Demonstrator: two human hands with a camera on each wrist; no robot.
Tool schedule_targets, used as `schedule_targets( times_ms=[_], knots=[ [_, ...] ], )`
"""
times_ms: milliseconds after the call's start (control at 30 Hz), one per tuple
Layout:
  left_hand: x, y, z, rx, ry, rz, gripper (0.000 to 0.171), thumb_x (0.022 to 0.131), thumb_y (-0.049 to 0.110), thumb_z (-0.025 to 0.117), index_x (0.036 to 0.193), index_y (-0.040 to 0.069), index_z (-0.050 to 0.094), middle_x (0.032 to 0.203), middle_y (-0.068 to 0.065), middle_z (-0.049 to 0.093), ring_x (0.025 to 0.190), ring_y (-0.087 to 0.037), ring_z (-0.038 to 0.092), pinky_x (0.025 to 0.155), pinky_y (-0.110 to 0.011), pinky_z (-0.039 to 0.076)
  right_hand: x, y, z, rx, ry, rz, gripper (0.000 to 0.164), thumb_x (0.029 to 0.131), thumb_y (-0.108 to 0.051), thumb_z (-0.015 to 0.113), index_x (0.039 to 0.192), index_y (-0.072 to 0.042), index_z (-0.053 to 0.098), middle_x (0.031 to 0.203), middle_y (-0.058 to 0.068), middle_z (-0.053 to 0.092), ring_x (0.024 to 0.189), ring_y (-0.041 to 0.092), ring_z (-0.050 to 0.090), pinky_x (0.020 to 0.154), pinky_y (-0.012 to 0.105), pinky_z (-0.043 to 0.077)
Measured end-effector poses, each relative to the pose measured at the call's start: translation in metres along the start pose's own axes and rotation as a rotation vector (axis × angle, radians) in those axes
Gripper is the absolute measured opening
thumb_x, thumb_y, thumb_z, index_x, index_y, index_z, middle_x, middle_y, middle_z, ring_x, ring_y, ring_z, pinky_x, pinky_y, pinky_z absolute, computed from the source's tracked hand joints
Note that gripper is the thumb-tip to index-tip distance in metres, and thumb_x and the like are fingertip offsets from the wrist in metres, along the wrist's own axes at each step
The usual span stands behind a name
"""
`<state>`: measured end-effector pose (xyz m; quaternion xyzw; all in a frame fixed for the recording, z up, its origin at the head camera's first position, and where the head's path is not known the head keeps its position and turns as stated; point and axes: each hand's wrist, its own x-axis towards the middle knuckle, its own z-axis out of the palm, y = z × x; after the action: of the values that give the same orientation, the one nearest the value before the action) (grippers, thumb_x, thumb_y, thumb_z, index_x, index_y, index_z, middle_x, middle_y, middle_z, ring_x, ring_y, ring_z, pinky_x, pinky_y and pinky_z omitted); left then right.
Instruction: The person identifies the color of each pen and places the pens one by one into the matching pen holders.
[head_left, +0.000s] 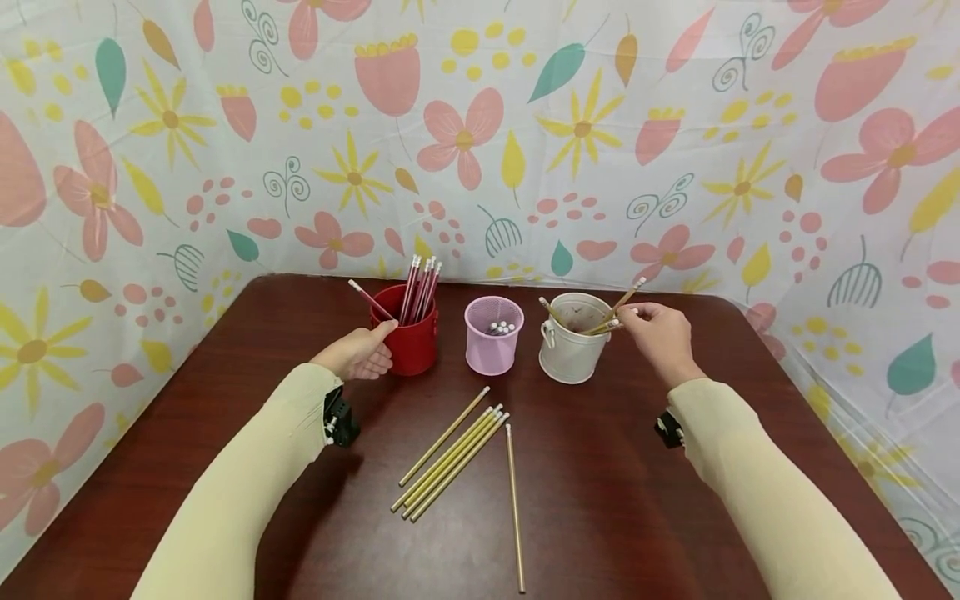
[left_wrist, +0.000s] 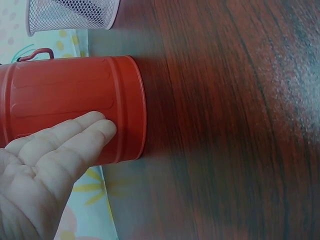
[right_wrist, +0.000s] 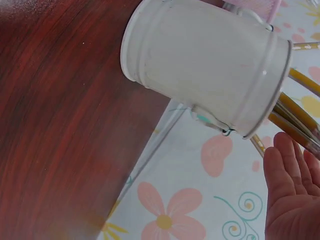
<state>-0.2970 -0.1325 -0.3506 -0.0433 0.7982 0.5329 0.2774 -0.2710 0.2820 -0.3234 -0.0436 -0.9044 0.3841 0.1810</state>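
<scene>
My left hand (head_left: pixel 362 350) is at the left side of a red bucket (head_left: pixel 411 354), its thumb by the rim and its straight fingers lying along the bucket's wall. Several dark red pencils (head_left: pixel 409 292) with white erasers stand in that bucket, and one leans out to the left above the thumb. At the right rim of a white bucket (head_left: pixel 572 360), my right hand (head_left: pixel 663 337) pinches the eraser ends of gold pencils (right_wrist: pixel 295 127) that slant out of it. Other gold pencils (head_left: pixel 553 312) lean inside the white bucket.
A pink mesh cup (head_left: pixel 491 354) between the buckets holds several white-tipped pencils (head_left: pixel 501 328). On the dark wooden table (head_left: pixel 600 500) lie several gold pencils (head_left: pixel 453 467) side by side, with a single gold pencil (head_left: pixel 515 508) to their right. A flowered cloth (head_left: pixel 480 125) hangs behind.
</scene>
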Motion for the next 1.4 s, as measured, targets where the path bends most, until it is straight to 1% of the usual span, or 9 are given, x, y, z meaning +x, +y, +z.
schedule_targets(
  times_ms=[167,300,400,533,667,867,1200,1267,1400],
  knots=[
    [0.000,0.001,-0.001,0.003,-0.001,-0.002,0.075,0.102,0.044,0.025,0.135,-0.023,0.032,0.137,-0.037,0.040,0.128,-0.045,0.042,0.105,-0.047,0.035,-0.012,-0.003,-0.002,0.072,0.188,-0.020,0.038,0.093,-0.029,0.051,0.100,0.002,0.073,0.082,0.009,0.071,0.078,0.016,0.055,0.068,0.023,0.040],
    [0.000,0.001,-0.002,-0.008,-0.002,-0.004,0.076,0.102,0.045,0.026,0.135,-0.023,0.032,0.137,-0.037,0.040,0.128,-0.045,0.041,0.105,-0.047,0.034,-0.018,-0.007,0.006,0.148,0.457,-0.264,0.024,0.087,-0.008,0.055,0.094,0.004,0.074,0.096,0.015,0.071,0.085,0.013,0.062,0.073,0.010,0.040],
    [0.000,-0.001,-0.003,-0.012,-0.002,-0.003,0.075,0.102,0.045,0.025,0.135,-0.023,0.031,0.137,-0.037,0.040,0.129,-0.045,0.041,0.105,-0.048,0.034,-0.023,-0.011,0.016,0.187,0.524,-0.499,0.020,0.081,0.001,0.056,0.088,0.006,0.073,0.096,0.018,0.071,0.088,0.013,0.066,0.079,0.006,0.040],
    [0.000,-0.002,-0.004,-0.011,-0.008,-0.012,0.075,0.103,0.045,0.024,0.136,-0.023,0.030,0.138,-0.037,0.039,0.129,-0.045,0.040,0.106,-0.047,0.034,-0.033,-0.015,0.033,0.158,0.433,-0.832,0.019,0.076,0.000,0.056,0.085,0.007,0.072,0.089,0.020,0.071,0.082,0.026,0.069,0.086,0.010,0.043],
    [0.000,-0.002,-0.004,-0.007,-0.009,-0.019,0.076,0.102,0.045,0.023,0.136,-0.023,0.031,0.138,-0.036,0.039,0.129,-0.045,0.040,0.106,-0.047,0.035,-0.046,-0.021,0.052,0.078,0.261,-1.162,0.023,0.083,-0.009,0.053,0.086,0.005,0.071,0.087,0.016,0.071,0.076,0.030,0.069,0.076,0.026,0.054],
    [0.001,0.000,-0.002,-0.007,-0.022,-0.002,0.076,0.102,0.045,0.025,0.136,-0.022,0.030,0.138,-0.037,0.038,0.129,-0.045,0.040,0.106,-0.047,0.034,-0.063,-0.027,0.079,0.062,0.079,-1.389,0.028,0.091,-0.014,0.047,0.085,0.001,0.070,0.086,0.014,0.071,0.075,0.023,0.070,0.064,0.032,0.056],
    [0.003,-0.005,0.000,-0.020,-0.023,-0.007,0.075,0.103,0.045,0.026,0.135,-0.022,0.031,0.138,-0.037,0.039,0.129,-0.045,0.041,0.105,-0.047,0.034,-0.106,-0.041,0.102,-0.126,-0.333,-1.246,0.009,0.070,-0.006,0.068,0.078,-0.010,0.070,0.074,-0.003,0.066,0.064,0.005,0.059,0.058,0.018,0.049],
    [0.003,-0.004,0.000,-0.018,-0.028,-0.004,0.075,0.103,0.045,0.025,0.135,-0.023,0.031,0.138,-0.037,0.039,0.129,-0.045,0.040,0.106,-0.048,0.034,-0.112,-0.045,0.103,-0.220,-0.400,-1.124,0.006,0.074,-0.009,0.068,0.070,-0.014,0.066,0.065,-0.008,0.058,0.055,0.004,0.050,0.050,0.019,0.044],
    [0.002,-0.002,-0.001,-0.021,-0.032,0.000,0.076,0.103,0.045,0.025,0.136,-0.023,0.030,0.138,-0.037,0.038,0.129,-0.045,0.039,0.106,-0.047,0.033,-0.119,-0.051,0.102,-0.435,-0.584,-0.651,0.030,0.079,-0.017,0.065,0.053,-0.017,0.051,0.050,-0.008,0.042,0.046,0.008,0.037,0.039,0.027,0.035]
  ],
)
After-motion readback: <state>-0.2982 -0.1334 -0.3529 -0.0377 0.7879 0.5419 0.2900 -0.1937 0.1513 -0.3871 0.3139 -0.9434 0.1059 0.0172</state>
